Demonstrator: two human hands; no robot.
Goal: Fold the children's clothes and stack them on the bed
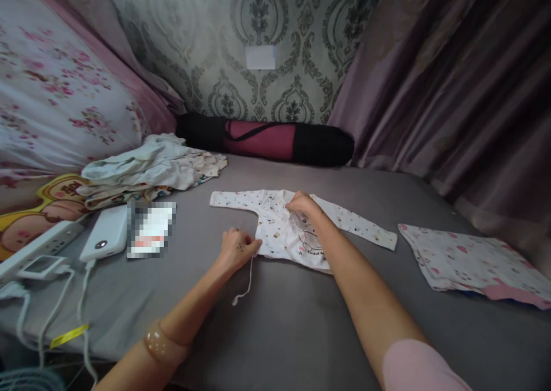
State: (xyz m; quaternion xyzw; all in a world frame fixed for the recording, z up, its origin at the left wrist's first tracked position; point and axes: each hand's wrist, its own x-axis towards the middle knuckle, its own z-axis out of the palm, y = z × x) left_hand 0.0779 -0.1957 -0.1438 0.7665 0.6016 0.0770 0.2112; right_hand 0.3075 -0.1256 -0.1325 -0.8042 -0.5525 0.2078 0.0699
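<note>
The left hand (238,248) pinches the near left corner, and the right hand (305,204) pinches cloth by the far edge, of the small white shirt (273,240), which lies directly before both, its sleeves stretching left to right across the grey sheet (279,316).

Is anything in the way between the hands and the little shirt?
No, nothing that shows. The right hand is on the upper front of the shirt, and the left hand is at its side edge. The clothes pile and the folded cloth lie apart from it, off to either side.
</note>
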